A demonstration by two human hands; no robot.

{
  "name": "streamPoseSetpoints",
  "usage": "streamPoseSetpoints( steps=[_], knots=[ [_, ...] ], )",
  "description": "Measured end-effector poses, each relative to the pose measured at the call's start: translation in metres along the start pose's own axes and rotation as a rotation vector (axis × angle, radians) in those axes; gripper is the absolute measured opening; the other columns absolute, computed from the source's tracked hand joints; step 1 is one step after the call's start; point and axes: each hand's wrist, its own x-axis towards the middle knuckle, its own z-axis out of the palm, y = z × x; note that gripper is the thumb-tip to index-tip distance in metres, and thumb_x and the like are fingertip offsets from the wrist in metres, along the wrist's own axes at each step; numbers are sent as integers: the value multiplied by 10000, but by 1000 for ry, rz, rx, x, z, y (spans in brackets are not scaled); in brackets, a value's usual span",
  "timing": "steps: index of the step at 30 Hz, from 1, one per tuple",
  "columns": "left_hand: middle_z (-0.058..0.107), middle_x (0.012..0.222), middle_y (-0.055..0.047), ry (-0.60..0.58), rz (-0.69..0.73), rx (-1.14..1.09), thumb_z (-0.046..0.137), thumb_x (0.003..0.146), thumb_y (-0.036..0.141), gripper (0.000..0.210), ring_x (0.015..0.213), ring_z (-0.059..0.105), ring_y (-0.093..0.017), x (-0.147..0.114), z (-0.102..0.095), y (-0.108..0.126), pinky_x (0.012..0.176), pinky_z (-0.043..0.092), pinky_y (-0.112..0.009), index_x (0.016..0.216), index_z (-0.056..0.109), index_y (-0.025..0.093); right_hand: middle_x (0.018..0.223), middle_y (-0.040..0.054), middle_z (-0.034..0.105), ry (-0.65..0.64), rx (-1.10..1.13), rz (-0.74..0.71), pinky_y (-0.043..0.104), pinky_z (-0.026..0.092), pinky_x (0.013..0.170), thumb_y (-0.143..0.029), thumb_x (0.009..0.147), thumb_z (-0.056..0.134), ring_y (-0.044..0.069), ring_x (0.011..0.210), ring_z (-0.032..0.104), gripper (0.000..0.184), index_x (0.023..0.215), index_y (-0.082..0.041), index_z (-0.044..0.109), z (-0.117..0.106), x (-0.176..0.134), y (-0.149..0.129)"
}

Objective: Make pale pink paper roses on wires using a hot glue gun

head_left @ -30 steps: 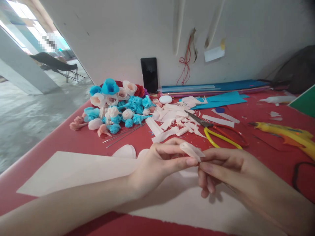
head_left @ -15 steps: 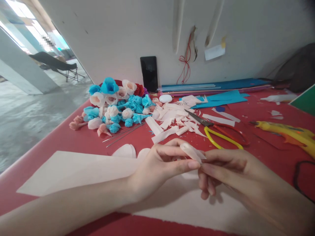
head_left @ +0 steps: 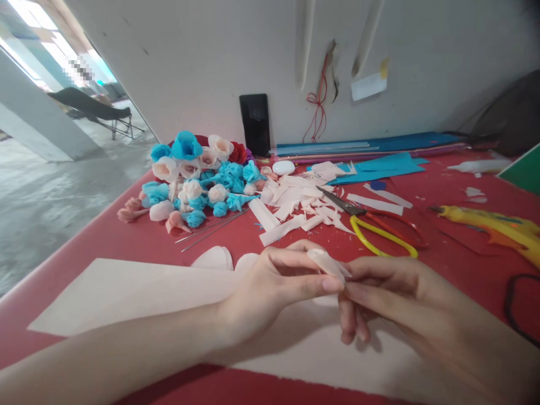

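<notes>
Between my two hands is a small rolled paper flower bud (head_left: 324,261), pale pink and narrowing to the right. My left hand (head_left: 278,284) pinches it with thumb and fingers. The fingertips of my right hand (head_left: 388,287) close on its narrow end, where part of it is hidden. Beneath both hands lies a large pale pink paper sheet (head_left: 126,289). Just behind my left hand are several cut paper petals (head_left: 213,257), partly covered by the hand and sheet.
Paper flowers (head_left: 192,180) in blue, white and pink pile up at the back left, near thin wires (head_left: 211,230). Paper scraps (head_left: 291,205), scissors (head_left: 354,216) and a yellow glue gun (head_left: 493,225) lie behind and right. A black phone (head_left: 255,125) leans on the wall.
The bud has turned slightly between my fingers, and its loose paper edge sits differently. Both hands stay in almost the same place; the view shifts very slightly.
</notes>
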Motion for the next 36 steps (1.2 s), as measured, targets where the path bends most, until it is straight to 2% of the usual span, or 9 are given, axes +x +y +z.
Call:
streamPoseSetpoints(
  steps=[4,8,12,18,20,26,29,32,36],
  knots=[
    [595,852,-14,7,-9,9,669,721,159,81,768,586,-119,1,1,2,700,505,-216,715,723,220,656,12,628,-2,-17,-20,132,433,542,-292,856,578,67,574,555,157,785,-165,639,1,1,1],
    [565,832,11,-29,-26,-12,665,727,189,73,654,578,-90,2,2,3,678,507,-243,716,719,238,664,6,630,0,-25,-41,117,431,553,-259,859,573,58,586,553,139,788,-167,650,2,-2,2],
    [560,817,15,-31,-25,-24,671,721,177,65,633,589,-86,2,2,4,662,509,-248,724,717,223,652,-3,630,-4,-3,-40,105,424,544,-257,857,578,48,566,545,140,771,-176,654,1,-3,1],
    [595,653,7,-171,-39,-180,590,785,120,115,660,631,-126,2,3,1,643,529,-260,795,678,194,662,0,630,-5,-13,-15,101,421,549,-273,859,575,47,581,553,159,767,-168,652,3,-3,1],
    [612,651,1,-165,-28,-177,590,785,116,106,672,630,-126,2,3,-1,645,525,-252,784,667,188,653,1,628,9,-1,-9,103,421,546,-277,854,580,48,572,553,161,764,-162,650,4,-4,1],
    [584,790,8,9,5,2,695,693,149,40,726,590,-89,1,1,2,717,490,-200,709,696,186,636,3,621,57,-51,9,120,411,533,-276,840,579,59,562,551,168,737,-159,641,4,-6,1],
    [589,801,16,22,32,118,710,680,182,52,749,567,-87,1,2,9,771,466,-210,718,711,218,651,-1,623,111,-156,27,131,406,522,-279,841,557,71,583,551,164,739,-180,638,3,-7,1],
    [593,813,24,9,77,242,717,671,185,89,769,553,-84,3,2,15,815,443,-214,743,719,237,635,-9,614,140,-202,-14,137,424,536,-268,822,554,77,582,546,152,729,-191,646,7,-9,-2],
    [609,802,20,1,106,360,722,658,160,138,751,551,-83,4,0,19,810,441,-210,778,724,229,562,-30,584,284,-193,-27,109,419,534,-227,764,582,57,537,515,131,659,-199,655,17,-11,-8]
  ],
)
